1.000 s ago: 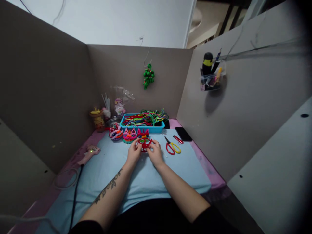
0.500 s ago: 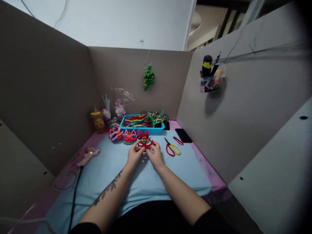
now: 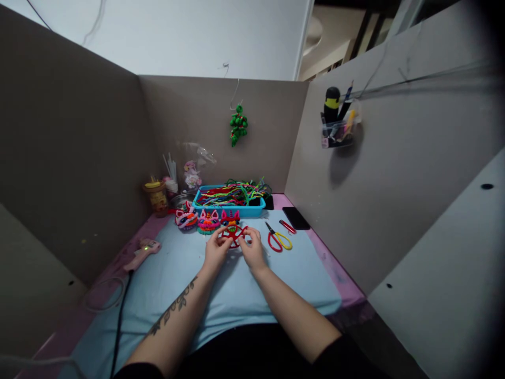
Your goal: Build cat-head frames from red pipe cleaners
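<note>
Between both hands, over the middle of the light blue cloth, is a round red pipe-cleaner frame (image 3: 234, 238) with spokes. My left hand (image 3: 216, 248) pinches its left side between thumb and fingers. On the opposite side, my right hand (image 3: 251, 250) grips the rim, its fingers closed. Just beyond the hands stand three colourful fuzzy animal heads with pointed ears: a pink and purple one (image 3: 185, 217), a pink and teal one (image 3: 208, 222) and a red one (image 3: 230, 218), partly hidden behind the frame.
A blue basket (image 3: 229, 211) of pipe cleaners stands behind the heads. Scissors (image 3: 279, 238), a red cutter (image 3: 288, 227) and a phone (image 3: 295, 218) lie to the right. At left are a pink glue gun (image 3: 142, 253) with a cable and a jar (image 3: 157, 199). Partitions enclose three sides.
The red frame has tilted so that its round, spoked face shows more fully. Both hands keep hold of it, and the whole view has shifted slightly.
</note>
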Demonstrator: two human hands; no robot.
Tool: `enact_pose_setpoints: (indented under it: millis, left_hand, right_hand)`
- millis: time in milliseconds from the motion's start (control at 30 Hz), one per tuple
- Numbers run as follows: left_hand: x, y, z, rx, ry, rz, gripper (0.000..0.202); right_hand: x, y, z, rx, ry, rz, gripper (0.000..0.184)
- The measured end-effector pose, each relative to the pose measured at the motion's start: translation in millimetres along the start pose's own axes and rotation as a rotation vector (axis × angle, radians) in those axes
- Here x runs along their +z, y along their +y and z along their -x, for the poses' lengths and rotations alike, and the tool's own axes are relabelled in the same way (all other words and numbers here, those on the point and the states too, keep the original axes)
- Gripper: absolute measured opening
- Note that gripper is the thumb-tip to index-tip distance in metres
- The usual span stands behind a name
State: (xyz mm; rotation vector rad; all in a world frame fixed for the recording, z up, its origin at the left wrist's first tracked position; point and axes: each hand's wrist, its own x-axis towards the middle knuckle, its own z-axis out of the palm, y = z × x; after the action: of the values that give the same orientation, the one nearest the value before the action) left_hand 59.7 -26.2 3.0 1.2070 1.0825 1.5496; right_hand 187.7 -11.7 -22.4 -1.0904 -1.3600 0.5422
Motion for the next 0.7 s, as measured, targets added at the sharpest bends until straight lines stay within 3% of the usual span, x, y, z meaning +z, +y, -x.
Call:
enact_pose_setpoints:
  millis: [433, 700]
  left_hand:
    - [3.6, 5.1, 2.3, -0.014, -0.111, 0.018, 0.057]
    - [5.3, 2.7, 4.1, 0.03, -0.117, -0.107, 0.061]
  right_hand:
    - [2.2, 4.6, -3.5, 0.069, -0.018, -0.061, 0.018]
    - [3.1, 7.3, -4.3, 0.111, -0.035, -0.109, 0.021]
